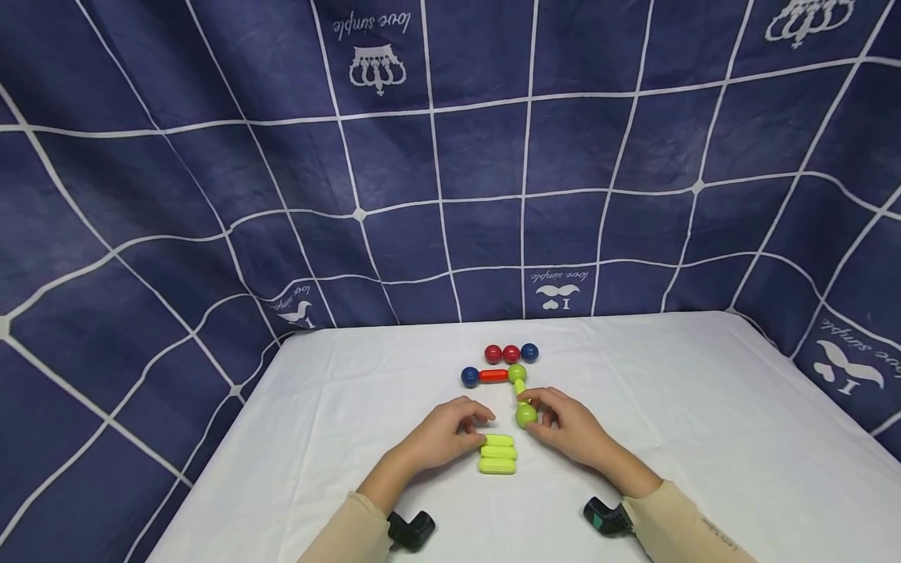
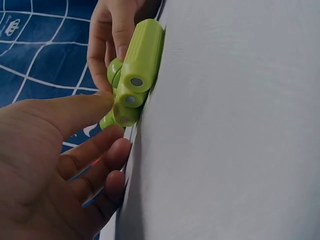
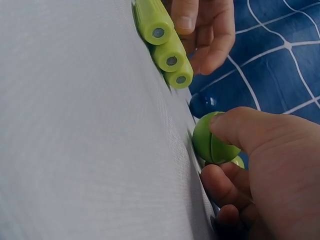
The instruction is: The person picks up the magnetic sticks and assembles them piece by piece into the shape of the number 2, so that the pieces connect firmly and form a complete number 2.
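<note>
My right hand [image 1: 573, 428] pinches a light-green ball [image 1: 525, 416] between thumb and fingers; the right wrist view shows the thumb on the ball's side [image 3: 204, 137]. A short green rod [image 1: 519, 387] runs from this ball to another green ball [image 1: 517, 373]. From there a red rod [image 1: 493, 375] reaches left to a blue ball [image 1: 470, 377]. My left hand [image 1: 446, 432] is beside three yellow-green rods [image 1: 497, 453] laid side by side. Its thumb tip is at the left end of the farthest rod, and its other fingers are loosely bent, holding nothing.
Two red balls [image 1: 502, 354] and a blue ball [image 1: 529, 353] sit in a row behind the joined pieces. A white cloth [image 1: 338, 438] covers the table. Blue curtains with white lines [image 1: 394, 164] hang behind and at the sides.
</note>
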### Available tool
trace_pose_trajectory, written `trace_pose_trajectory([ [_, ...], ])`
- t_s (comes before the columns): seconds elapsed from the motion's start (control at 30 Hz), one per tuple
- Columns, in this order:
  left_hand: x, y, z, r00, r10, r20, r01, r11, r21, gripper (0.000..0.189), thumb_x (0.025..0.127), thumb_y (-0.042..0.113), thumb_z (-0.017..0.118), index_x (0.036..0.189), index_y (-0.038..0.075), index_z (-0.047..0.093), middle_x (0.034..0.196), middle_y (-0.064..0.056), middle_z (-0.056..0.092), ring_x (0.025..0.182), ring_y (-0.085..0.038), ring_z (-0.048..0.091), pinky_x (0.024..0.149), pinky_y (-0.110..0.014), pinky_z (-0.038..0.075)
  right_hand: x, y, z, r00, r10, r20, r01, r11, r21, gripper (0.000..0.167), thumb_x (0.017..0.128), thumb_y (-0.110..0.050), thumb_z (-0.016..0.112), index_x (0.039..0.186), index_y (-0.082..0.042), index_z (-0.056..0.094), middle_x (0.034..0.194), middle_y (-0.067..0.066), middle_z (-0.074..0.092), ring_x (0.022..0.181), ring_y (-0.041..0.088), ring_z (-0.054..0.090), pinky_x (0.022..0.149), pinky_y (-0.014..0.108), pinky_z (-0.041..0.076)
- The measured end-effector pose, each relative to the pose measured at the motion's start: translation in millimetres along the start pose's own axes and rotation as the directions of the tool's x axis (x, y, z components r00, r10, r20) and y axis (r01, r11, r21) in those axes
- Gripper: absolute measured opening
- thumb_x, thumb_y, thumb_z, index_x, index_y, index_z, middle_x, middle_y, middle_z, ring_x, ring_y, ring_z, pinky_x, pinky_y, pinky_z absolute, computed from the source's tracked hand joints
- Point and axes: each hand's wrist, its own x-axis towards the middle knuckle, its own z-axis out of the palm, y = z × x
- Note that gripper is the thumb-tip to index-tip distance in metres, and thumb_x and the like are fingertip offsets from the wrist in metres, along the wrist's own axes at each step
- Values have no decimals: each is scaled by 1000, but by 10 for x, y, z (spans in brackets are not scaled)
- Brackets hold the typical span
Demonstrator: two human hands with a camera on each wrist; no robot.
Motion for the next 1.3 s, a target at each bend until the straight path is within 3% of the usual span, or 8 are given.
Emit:
trace_pose_trajectory([
  [0.37,8,-145,51,997,53,-48,-53,999,-5,20,89,9,71,108,17,73,99,4,67,83,-2,56,75,-19,48,11,5,14,1000,-17,-4,17,1000,-8,42,86,-18,77,126,-24,63,100,-8,62,75,4,51,63,20,46],
  [0.63,25,-170,100,996,42,-82,-40,999,24,19,86,12,76,104,19,75,95,9,65,80,-1,55,72,-17,47,23,15,16,1000,-24,-3,24,1000,-10,43,86,-18,77,126,-24,63,100,-8,62,74,3,51,63,20,45],
  [0.97,41,-195,149,990,-28,-140,26,1000,-16,16,86,18,78,102,21,75,89,10,63,76,-1,53,68,-18,45,20,52,19,998,-64,-3,64,998,-13,35,87,-20,77,120,-26,66,98,-10,60,73,3,51,62,20,45],
  [1.3,66,-175,178,972,-98,-215,81,993,-84,14,88,19,76,102,20,76,88,9,63,76,-4,53,67,-18,45,16,43,2,998,-56,4,56,998,-18,34,87,-21,78,118,-29,65,100,-10,61,74,3,51,62,20,44],
])
